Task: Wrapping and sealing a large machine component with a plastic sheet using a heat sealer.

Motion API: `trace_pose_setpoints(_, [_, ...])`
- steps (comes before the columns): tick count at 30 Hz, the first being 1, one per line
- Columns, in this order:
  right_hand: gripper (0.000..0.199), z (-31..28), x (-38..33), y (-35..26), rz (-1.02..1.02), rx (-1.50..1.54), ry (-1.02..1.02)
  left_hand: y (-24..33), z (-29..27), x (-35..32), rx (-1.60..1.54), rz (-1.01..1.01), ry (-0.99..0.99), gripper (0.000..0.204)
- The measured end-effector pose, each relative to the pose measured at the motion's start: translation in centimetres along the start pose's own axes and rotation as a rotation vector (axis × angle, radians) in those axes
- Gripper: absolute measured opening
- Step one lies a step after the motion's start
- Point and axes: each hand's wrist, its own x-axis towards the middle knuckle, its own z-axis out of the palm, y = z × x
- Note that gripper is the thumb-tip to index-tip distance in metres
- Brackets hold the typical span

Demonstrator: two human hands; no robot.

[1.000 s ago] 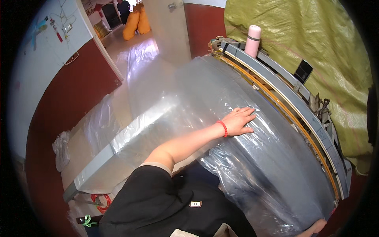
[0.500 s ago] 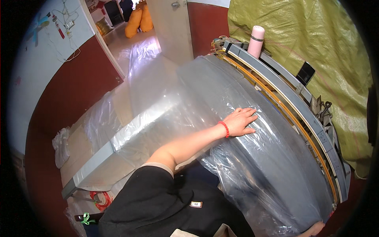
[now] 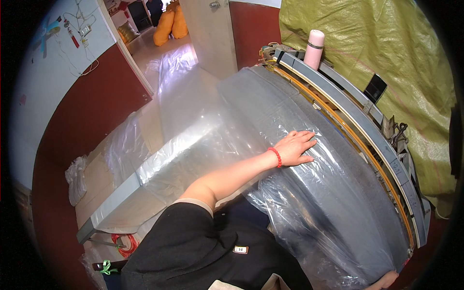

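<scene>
My left hand (image 3: 294, 149), with a red bead bracelet (image 3: 274, 157) at the wrist, rests palm down on a wide sheet of clear plastic film (image 3: 299, 188). Its fingers are spread and no object is in them. The film lies over a grey surface (image 3: 348, 159) and hangs in folds toward my body. At the lower right rim, part of my right hand (image 3: 388, 279) shows beside the film's near corner and the end of the long curved-looking machine bar (image 3: 386, 150). Its fingers are mostly hidden, so its grip cannot be made out.
A pink bottle (image 3: 314, 48) and a dark phone (image 3: 374, 88) are by the bar, scissors (image 3: 400, 131) farther right. Behind hangs a yellow-green woven sheet (image 3: 367, 43). More film extends over a grey-edged table (image 3: 116, 195) toward the doorway. Red wire (image 3: 126, 245) lies below.
</scene>
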Motion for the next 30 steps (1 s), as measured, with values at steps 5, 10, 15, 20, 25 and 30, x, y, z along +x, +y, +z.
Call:
trace_pose_setpoints(5, [0.02,-5.1,-2.9,0.8,-0.219,0.177,0.165,-0.1,-0.3,0.2,-0.016,0.0,-0.03,0.055])
trace_pose_setpoints(10, [0.019,-5.3,-2.3,1.2,-0.083,0.24,0.091,0.0,-0.3,0.1,-0.015,-0.017,-0.021,0.055])
trace_pose_setpoints(15, [0.019,-2.6,-1.0,0.6,-0.004,0.216,0.038,0.0,-0.1,0.0,-0.009,-0.007,-0.003,0.055])
trace_pose_setpoints(20, [0.019,-2.4,-0.7,0.4,0.0,0.159,-0.036,0.0,0.0,0.0,-0.007,-0.011,-0.002,0.055])
trace_pose_setpoints(25, [0.02,-3.5,-1.1,1.8,-0.042,0.164,-0.047,0.0,0.0,0.0,-0.005,-0.007,0.0,0.055])
trace_pose_setpoints(30, [0.023,-4.0,-1.4,2.0,-0.112,0.207,-0.009,-0.1,0.1,0.0,0.0,0.004,0.01,0.055])
